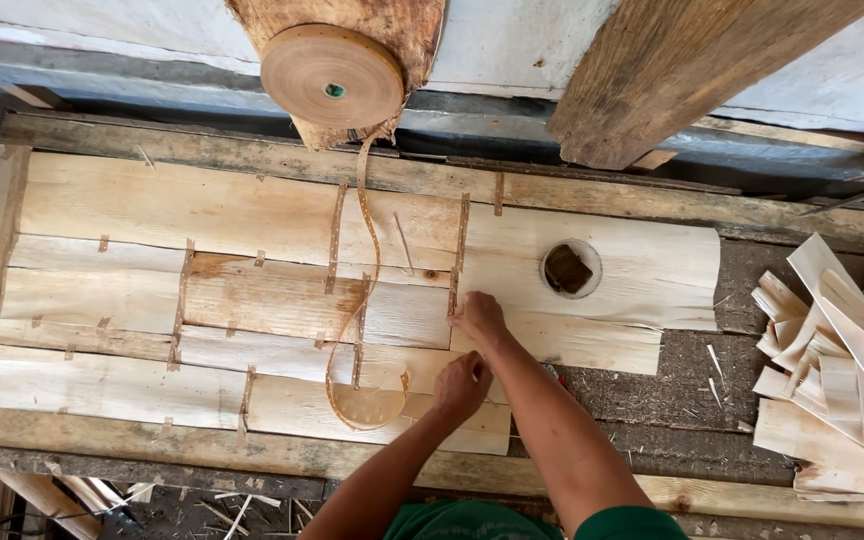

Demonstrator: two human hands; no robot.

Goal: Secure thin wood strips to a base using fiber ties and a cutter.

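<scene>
Thin pale veneer sheets (222, 215) lie side by side on a rough wooden bench (592, 195), joined by short brown tape strips. My right hand (478, 318) presses a vertical tape strip (460, 250) on a seam between two sheets. My left hand (462, 385) is closed on the end of a long brown perforated tape (370, 240). This tape runs down from a roll (332, 76) hung at the far edge and loops over the veneer.
A small round dish (570, 268) with a dark sponge sits on the right veneer sheet. A loose pile of veneer pieces (842, 370) lies at the right. A thick wooden beam (682, 70) slants over the far edge. Scraps lie below the bench front.
</scene>
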